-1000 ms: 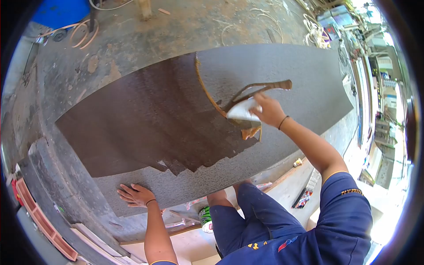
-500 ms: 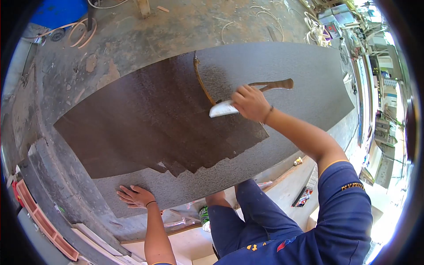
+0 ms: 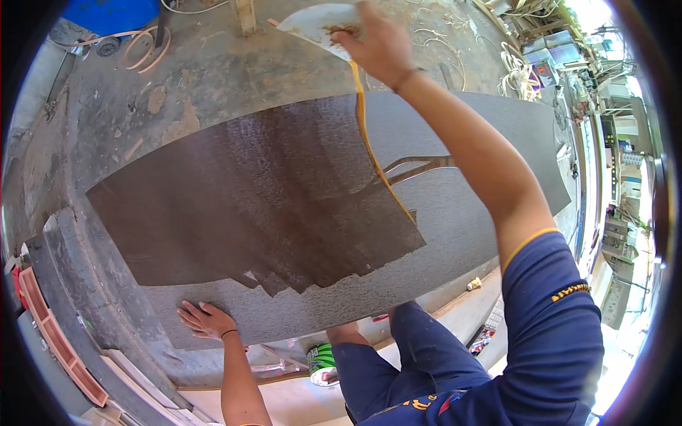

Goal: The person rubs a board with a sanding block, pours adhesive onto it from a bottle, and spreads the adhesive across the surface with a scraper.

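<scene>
A large dark grey sheet (image 3: 305, 305) lies before me, with a wet dark-brown coat (image 3: 213, 213) over its left and middle part. My right hand (image 3: 380, 46) grips a whitish curved spreader (image 3: 305, 25) beyond the sheet's far edge. Brown residue marks the spreader near my fingers. Below it, a line of yellow-brown glue (image 3: 364, 124) runs down to the right along the coat's edge. Another glue streak (image 3: 419, 162) reaches right, passing under my forearm in view. My left hand (image 3: 206, 321) rests flat on the sheet's near left corner, fingers spread, holding nothing.
A green and white can (image 3: 322, 363) stands beside my legs below the near edge. A blue container (image 3: 110, 15) and coiled strips (image 3: 149, 50) are at the far left. A wooden post (image 3: 244, 15) rises behind the sheet. Pinkish trays (image 3: 60, 334) lie at left.
My right hand has moved the spreader up and away to the sheet's far edge. The wet coat reaches farther right there, with a long glue line at its border. My left hand stays flat.
</scene>
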`<state>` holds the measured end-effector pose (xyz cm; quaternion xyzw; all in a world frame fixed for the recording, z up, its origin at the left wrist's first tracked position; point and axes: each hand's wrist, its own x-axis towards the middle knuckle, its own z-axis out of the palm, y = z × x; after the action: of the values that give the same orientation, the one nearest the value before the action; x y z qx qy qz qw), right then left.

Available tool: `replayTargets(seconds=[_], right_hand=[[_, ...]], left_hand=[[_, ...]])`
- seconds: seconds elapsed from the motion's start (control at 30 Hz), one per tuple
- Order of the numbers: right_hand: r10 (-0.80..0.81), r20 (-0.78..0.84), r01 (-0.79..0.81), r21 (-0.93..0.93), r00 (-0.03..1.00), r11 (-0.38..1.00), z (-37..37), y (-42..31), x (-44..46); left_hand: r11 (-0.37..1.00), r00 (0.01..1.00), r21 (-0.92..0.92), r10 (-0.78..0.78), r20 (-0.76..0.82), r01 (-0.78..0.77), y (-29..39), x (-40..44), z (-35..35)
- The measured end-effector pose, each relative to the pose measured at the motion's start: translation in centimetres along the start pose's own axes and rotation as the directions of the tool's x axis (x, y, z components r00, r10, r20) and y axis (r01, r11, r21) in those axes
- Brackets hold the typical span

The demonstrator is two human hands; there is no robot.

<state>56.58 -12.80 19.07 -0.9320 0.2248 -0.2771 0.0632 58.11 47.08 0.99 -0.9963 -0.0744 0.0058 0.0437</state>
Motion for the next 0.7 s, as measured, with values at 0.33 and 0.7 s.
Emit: replayTargets(seconds=[0.33,0.7], right_hand=[[0.129,0.601,-0.254,0.128,0.789,0.959,-12.6,2.8,-24.8],[-0.082,0.747,0.061,0.055,0.659,0.997,-14.0,4.4,-31.8]], left_hand=[[0.999,1.000,0.039,0.000,-0.009,0.000,-0.5,0.2,0.6],[1.000,0.999,0.027,0.014,-0.038,-0.013,-0.7,0.4,0.9]])
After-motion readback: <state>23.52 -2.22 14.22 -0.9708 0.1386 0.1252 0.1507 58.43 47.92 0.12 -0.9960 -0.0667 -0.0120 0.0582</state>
